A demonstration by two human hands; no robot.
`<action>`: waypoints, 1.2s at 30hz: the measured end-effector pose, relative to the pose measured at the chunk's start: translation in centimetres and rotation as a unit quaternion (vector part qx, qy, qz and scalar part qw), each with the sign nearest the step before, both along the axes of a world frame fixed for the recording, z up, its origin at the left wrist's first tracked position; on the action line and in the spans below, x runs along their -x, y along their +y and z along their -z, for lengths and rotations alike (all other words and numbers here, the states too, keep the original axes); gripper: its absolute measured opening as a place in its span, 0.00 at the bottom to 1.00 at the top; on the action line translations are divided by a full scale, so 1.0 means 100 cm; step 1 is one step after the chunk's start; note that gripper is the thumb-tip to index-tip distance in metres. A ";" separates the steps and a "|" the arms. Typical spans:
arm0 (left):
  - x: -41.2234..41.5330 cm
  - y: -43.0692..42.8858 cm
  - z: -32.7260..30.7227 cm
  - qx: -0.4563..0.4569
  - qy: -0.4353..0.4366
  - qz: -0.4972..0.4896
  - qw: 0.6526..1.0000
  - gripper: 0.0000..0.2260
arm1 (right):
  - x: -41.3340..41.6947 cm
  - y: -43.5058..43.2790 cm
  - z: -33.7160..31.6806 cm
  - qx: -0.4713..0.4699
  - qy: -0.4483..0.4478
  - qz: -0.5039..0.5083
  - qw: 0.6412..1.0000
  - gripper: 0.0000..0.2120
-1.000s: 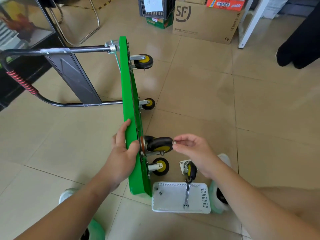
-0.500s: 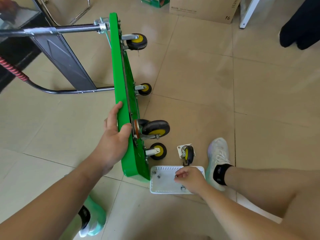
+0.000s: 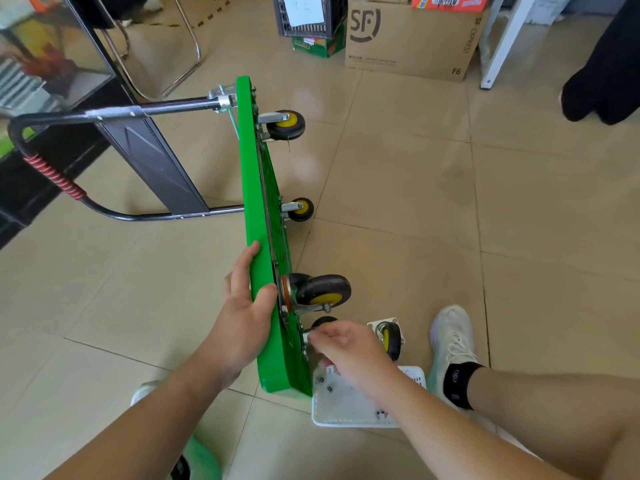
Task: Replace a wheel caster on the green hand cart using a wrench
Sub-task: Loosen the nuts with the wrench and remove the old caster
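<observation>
We list, on the beige tiled floor [image 3: 519, 202]: at twelve o'clock a cardboard box [image 3: 408, 39] marked SF, a red-orange pack [image 3: 450, 1] on top; just left of it a black crate [image 3: 332, 19] standing on a green carton [image 3: 311, 46]; at one o'clock a white table leg [image 3: 498, 46]; at two o'clock a dark garment [image 3: 606, 71]; at eleven o'clock a chrome chair frame [image 3: 194, 57]; at ten o'clock a glass cabinet [image 3: 45, 57].

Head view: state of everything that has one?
Green cart: tipped up on its side edge.
Left hand: grips the cart's upper edge.
Right hand: fingers curled at the near lower wheel mount; contents hidden.
Big caster: against the cart's underside; fastening unclear.
Spare caster: loose on the floor.
White tray: on the floor, small hardware inside.
</observation>
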State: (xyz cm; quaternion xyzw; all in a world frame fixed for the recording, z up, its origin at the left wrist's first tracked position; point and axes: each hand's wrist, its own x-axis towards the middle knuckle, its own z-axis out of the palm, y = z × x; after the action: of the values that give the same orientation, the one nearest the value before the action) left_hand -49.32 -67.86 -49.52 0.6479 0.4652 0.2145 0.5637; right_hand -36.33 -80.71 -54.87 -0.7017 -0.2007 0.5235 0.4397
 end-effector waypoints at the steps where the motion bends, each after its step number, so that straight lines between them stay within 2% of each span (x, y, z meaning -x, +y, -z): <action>1: 0.000 0.000 0.000 -0.004 0.003 -0.004 1.000 0.27 | 0.003 0.007 -0.008 -0.013 0.001 0.004 1.000 0.06; 6: -0.001 -0.002 -0.004 0.000 0.005 -0.007 1.000 0.28 | 0.014 0.024 -0.031 -0.054 -0.004 0.029 0.998 0.09; 13: -0.002 -0.003 -0.005 0.010 0.006 -0.012 1.000 0.27 | 0.019 0.030 -0.033 -0.061 -0.008 0.035 0.997 0.09; 23: -0.003 -0.004 -0.006 0.004 0.000 -0.018 1.000 0.27 | 0.017 0.036 -0.031 -0.090 0.044 0.043 0.994 0.03; 36: -0.002 -0.003 -0.006 0.009 -0.001 -0.008 1.000 0.27 | 0.016 0.039 -0.025 -0.116 0.034 0.041 0.992 0.05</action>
State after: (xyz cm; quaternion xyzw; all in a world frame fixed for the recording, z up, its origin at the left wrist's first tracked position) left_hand -49.13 -68.17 -48.91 0.6389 0.4718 0.2149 0.5684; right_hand -37.94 -76.76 -52.36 -0.6355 -0.2156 0.5017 0.5458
